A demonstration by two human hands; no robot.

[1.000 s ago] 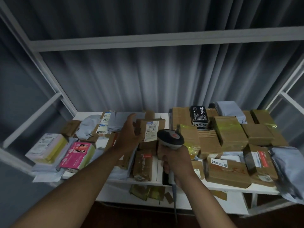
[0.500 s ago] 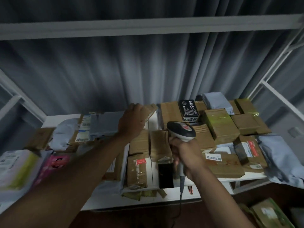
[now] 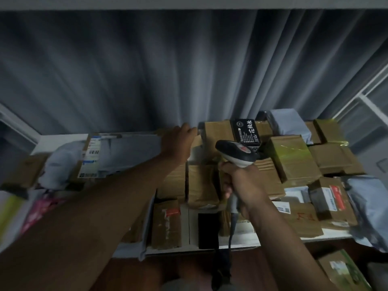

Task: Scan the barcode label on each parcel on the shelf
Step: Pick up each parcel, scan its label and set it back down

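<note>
Right hand [image 3: 241, 185] gripped the scanner [image 3: 236, 153] by its handle, fingers wrapped round it; grey head with a red mark on top pointed toward the back of the shelf [image 3: 60, 141], cable hanging down from the handle. Left hand [image 3: 178, 143] reached over the parcels to the back row, fingers curled over the edge of a brown box [image 3: 196, 141]; whether it actually gripped the box could not be told.

Readable writing: only the black box [image 3: 245, 132] at the back, white Chinese characters down its side, small print too fine to read. White label with barcodes [image 3: 92, 156] on a parcel at left, blurred. Front box with red label [image 3: 168, 223], text unreadable. Right box with red-and-white label [image 3: 333, 198], also unreadable. Small white label [image 3: 282, 206] on a flat brown parcel near the right wrist.

Other things: taped box with yellow-green sheen [image 3: 291, 156] right of the scanner, grey poly bags [image 3: 287, 122] at the back and far right edge, pink packet [image 3: 42, 208] at left, blurred. Grey curtain [image 3: 168, 70] behind the shelf. Left forearm covered much of the left-centre parcels.
</note>
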